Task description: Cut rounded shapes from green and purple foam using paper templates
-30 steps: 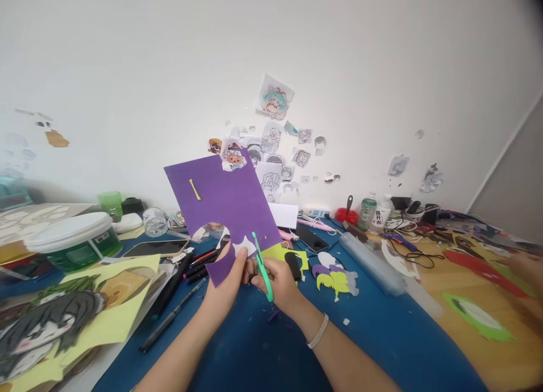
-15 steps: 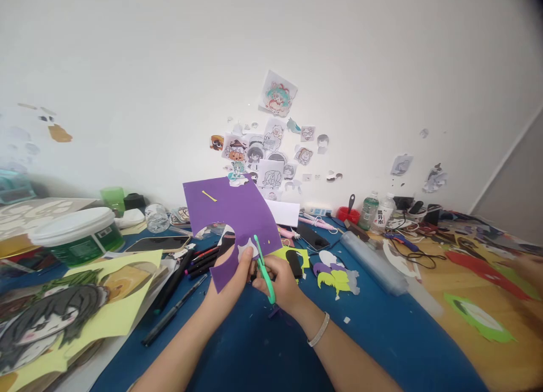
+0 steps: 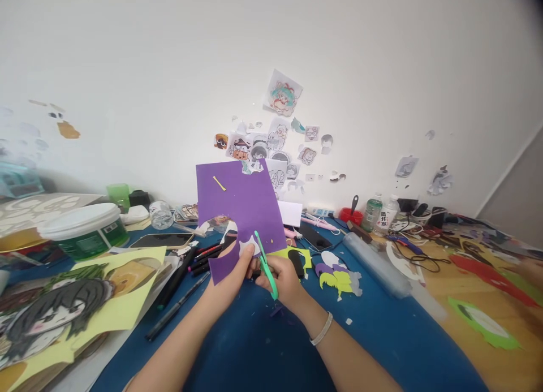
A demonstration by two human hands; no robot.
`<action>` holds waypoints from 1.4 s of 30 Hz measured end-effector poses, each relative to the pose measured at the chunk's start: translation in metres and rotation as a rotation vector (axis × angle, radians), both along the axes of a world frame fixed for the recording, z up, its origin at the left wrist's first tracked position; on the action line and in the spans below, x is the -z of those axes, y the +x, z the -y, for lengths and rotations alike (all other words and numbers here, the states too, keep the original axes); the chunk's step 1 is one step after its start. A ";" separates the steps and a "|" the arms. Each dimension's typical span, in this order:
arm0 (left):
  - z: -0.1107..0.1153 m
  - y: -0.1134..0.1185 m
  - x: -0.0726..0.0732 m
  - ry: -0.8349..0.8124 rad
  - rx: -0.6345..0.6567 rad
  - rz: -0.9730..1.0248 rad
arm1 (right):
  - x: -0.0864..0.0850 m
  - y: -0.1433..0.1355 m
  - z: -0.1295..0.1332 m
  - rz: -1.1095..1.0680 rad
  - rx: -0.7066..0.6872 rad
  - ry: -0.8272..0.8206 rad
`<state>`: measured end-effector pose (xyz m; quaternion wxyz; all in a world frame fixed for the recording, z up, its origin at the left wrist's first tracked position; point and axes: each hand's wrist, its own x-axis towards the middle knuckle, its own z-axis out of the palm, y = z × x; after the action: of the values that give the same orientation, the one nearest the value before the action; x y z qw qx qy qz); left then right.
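Note:
My left hand (image 3: 233,272) pinches a purple foam sheet (image 3: 237,194) near its lower edge, thumb on top. Under that thumb a small white paper piece (image 3: 248,246) with pointed corners lies against the sheet. A large rounded bite is cut from the sheet's lower left, and a thin yellow strip (image 3: 219,183) lies on its upper part. Green-handled scissors (image 3: 267,272) are in my right hand (image 3: 283,279), their tip pointing up beside the white piece, over the sheet. Whether the blades are apart is too small to tell. A bracelet circles my right wrist.
Several pens (image 3: 178,307) and a phone (image 3: 161,241) lie at left, near a white-lidded tub (image 3: 80,222). Foam cutouts (image 3: 339,279) and a clear plastic roll (image 3: 375,265) are at right. Bottles (image 3: 373,211) stand by the wall. A blurred hand (image 3: 532,270) shows at far right.
The purple sheet has turned slightly and its top edge stands higher. Both hands stay close together, the scissors still beside the white piece. The whole view has shifted slightly.

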<state>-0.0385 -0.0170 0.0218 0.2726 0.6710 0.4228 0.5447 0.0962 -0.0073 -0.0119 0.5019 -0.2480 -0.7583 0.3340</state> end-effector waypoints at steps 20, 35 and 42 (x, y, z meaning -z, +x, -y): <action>-0.001 -0.005 -0.002 0.017 0.075 0.003 | 0.001 0.006 -0.003 -0.001 -0.014 -0.086; 0.001 -0.004 -0.002 -0.100 0.022 0.015 | -0.001 0.008 -0.003 0.010 -0.035 -0.117; 0.006 -0.004 -0.012 0.041 -0.005 -0.027 | 0.003 0.010 -0.005 -0.001 -0.038 -0.182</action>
<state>-0.0420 -0.0225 0.0341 0.2515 0.6827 0.4169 0.5448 0.1059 -0.0025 -0.0151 0.4713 -0.2782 -0.7290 0.4111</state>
